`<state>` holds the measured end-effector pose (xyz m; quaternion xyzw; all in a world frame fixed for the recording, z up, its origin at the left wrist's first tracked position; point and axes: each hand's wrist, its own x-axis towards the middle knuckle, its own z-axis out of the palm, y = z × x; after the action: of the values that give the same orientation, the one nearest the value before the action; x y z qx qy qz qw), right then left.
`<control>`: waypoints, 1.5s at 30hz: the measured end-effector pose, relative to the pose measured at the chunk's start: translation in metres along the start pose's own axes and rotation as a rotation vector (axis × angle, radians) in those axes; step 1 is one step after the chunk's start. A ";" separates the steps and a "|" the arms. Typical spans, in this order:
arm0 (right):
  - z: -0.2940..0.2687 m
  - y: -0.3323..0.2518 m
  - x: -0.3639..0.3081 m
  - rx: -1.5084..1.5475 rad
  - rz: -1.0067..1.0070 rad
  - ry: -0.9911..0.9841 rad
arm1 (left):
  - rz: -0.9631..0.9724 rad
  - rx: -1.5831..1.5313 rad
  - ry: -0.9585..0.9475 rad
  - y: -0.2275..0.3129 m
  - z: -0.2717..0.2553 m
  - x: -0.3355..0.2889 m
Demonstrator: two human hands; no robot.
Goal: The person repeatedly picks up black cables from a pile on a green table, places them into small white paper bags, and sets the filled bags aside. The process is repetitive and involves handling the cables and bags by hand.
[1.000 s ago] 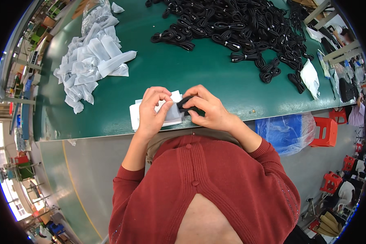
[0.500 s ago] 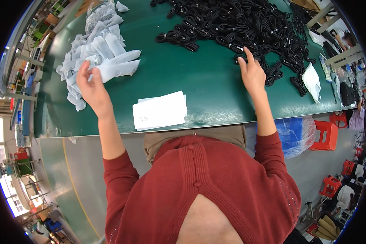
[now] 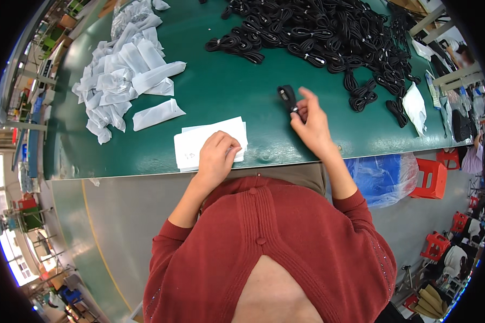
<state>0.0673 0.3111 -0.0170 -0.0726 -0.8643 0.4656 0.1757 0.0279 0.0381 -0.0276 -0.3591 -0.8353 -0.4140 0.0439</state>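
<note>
A bundled black cable [image 3: 288, 98] is pinched in my right hand [image 3: 313, 121], held over the green table toward the middle. My left hand [image 3: 218, 157] rests on a stack of flat white sheets [image 3: 191, 145] at the table's near edge. Its fingers and thumb are closed together on the stack's right part, apparently pinching a white sheet; the fingertips are partly hidden. Left of the stack lies a single filled white packet [image 3: 159, 114], apart from the heap of similar white packets [image 3: 118, 75].
A large pile of bundled black cables [image 3: 328, 32] covers the far right of the green table [image 3: 237, 86]. Near its right edge lies a white bag [image 3: 414, 107]. Beyond the near edge are a blue plastic-wrapped item [image 3: 377, 177] and a red stool [image 3: 431, 180].
My left hand has moved from the packet heap to the white stack, and a packet now lies apart. My right hand has drawn a cable bundle from the pile toward me.
</note>
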 end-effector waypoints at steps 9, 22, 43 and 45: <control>0.013 -0.048 -0.031 -0.074 -0.335 -0.278 | -0.365 -0.426 0.090 -0.001 -0.004 -0.002; 0.031 -0.043 -0.032 0.269 -0.065 -0.459 | 0.122 -0.132 0.028 0.022 -0.013 0.012; -0.083 0.027 0.032 -0.909 0.070 0.584 | -0.143 -0.855 0.549 -0.028 -0.143 0.087; -0.098 0.063 0.030 -1.110 0.313 0.571 | -0.139 -0.692 0.569 -0.032 -0.146 0.103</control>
<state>0.0735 0.4311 -0.0128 -0.3991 -0.8750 -0.0687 0.2652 -0.1012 -0.0221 0.0846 -0.1679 -0.6247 -0.7529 0.1212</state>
